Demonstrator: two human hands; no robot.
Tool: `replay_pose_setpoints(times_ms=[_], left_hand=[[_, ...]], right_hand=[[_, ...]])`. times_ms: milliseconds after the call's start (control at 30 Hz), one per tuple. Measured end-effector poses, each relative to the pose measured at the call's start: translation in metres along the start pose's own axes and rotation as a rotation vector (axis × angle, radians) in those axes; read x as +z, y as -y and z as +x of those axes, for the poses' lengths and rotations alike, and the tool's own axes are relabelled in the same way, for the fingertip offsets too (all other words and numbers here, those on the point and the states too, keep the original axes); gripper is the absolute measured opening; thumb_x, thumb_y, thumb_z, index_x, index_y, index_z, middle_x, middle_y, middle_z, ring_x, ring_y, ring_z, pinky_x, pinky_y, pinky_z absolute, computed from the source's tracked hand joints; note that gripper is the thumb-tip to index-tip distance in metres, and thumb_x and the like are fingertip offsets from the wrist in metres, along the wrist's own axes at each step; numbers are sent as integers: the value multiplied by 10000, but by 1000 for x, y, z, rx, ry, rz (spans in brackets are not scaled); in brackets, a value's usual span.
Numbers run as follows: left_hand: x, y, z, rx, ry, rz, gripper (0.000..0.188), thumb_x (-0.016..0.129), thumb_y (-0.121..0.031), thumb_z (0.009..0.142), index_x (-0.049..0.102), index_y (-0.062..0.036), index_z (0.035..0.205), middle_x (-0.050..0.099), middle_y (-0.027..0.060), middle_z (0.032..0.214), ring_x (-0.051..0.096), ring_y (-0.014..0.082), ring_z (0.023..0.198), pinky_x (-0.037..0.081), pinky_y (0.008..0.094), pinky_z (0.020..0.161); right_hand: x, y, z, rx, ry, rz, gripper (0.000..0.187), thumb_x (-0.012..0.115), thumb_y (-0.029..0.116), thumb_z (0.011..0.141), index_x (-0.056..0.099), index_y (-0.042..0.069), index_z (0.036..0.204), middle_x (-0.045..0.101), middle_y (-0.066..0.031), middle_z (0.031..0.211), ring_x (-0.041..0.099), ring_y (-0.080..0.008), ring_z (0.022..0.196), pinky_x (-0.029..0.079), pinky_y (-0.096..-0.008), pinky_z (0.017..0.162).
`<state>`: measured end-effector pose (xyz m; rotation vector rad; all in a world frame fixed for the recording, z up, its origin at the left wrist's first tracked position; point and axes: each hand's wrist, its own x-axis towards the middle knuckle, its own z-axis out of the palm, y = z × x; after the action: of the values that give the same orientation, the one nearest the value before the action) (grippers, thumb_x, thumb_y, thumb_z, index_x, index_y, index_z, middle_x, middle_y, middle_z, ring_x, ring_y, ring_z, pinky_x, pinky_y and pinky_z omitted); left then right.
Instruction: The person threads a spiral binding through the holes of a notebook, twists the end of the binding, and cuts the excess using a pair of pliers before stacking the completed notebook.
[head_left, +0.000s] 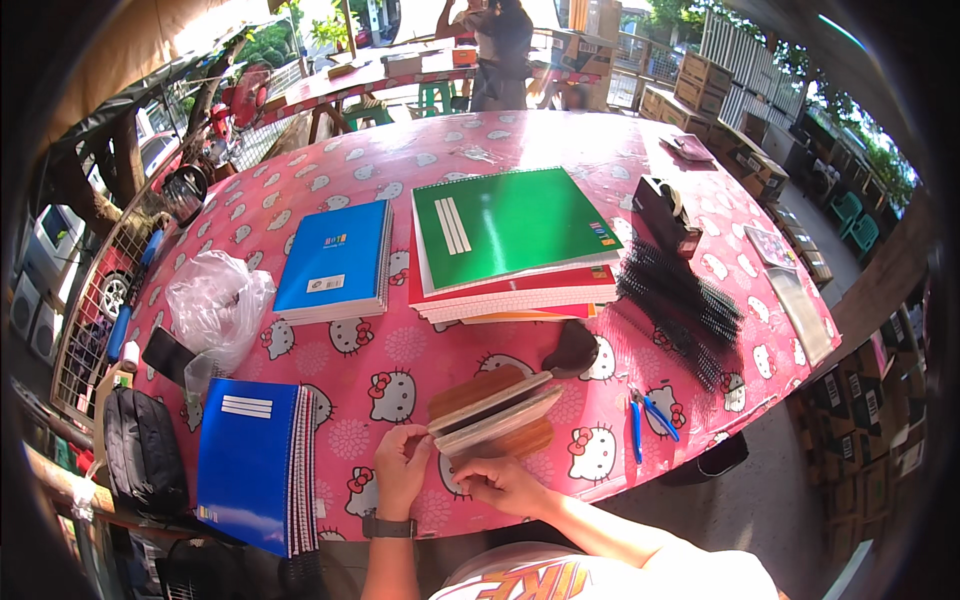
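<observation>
Gripping the brown-covered notebook [492, 408] near you, your left hand [400, 468] and right hand [505, 484] pinch its left edge

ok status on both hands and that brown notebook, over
Left hand pinching brown notebook at its near edge. Right hand gripping it from below. Blue pliers lie to the right, apart.

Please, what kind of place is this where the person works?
Probably an outdoor, shaded stall for binding notebooks. Stacks of spiral notebooks lie on a pink-covered table beside loose black binding combs, with cardboard boxes and trees behind.
</observation>
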<state>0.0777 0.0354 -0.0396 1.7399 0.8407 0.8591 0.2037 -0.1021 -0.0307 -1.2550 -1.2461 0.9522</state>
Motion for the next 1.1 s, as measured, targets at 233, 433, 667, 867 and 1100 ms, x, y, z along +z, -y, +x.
replay_pose_setpoints(times_ms=[233,433,667,867,1100], left_hand=[[-1,3,0,9,-3,10,122,652,-78,778,620,-4,869,605,79,795,586,158,702,459,271,637],[-1,-1,0,0,2,8,129,655,-95,779,625,-7,868,605,84,794,586,168,711,457,277,643],[-2,-2,0,4,8,50,125,646,-93,782,628,-12,875,608,85,796,588,171,720,457,281,649],[-2,1,0,5,17,55,127,630,-106,803,627,-17,894,614,79,808,588,159,734,455,278,662],[-8,-4,0,24,-145,-255,206,591,-191,891,586,-30,1021,615,24,885,545,89,789,439,241,679]], right_hand=[[1,0,0,-7,-30,22,165,536,-35,810,581,11,962,597,-70,743,581,-134,669,469,-271,613],[1,-1,0,9,-28,12,161,533,-31,812,580,13,960,601,-72,747,580,-134,670,468,-273,616],[2,0,0,-12,-37,33,157,533,-42,807,573,11,949,591,-65,748,568,-126,672,461,-264,617],[2,-3,-2,-26,-35,24,144,534,-47,808,567,6,937,581,-54,747,557,-122,672,455,-261,613],[-49,84,-16,-149,362,57,194,565,38,851,611,25,1038,634,-79,923,615,-131,748,480,-236,610]])
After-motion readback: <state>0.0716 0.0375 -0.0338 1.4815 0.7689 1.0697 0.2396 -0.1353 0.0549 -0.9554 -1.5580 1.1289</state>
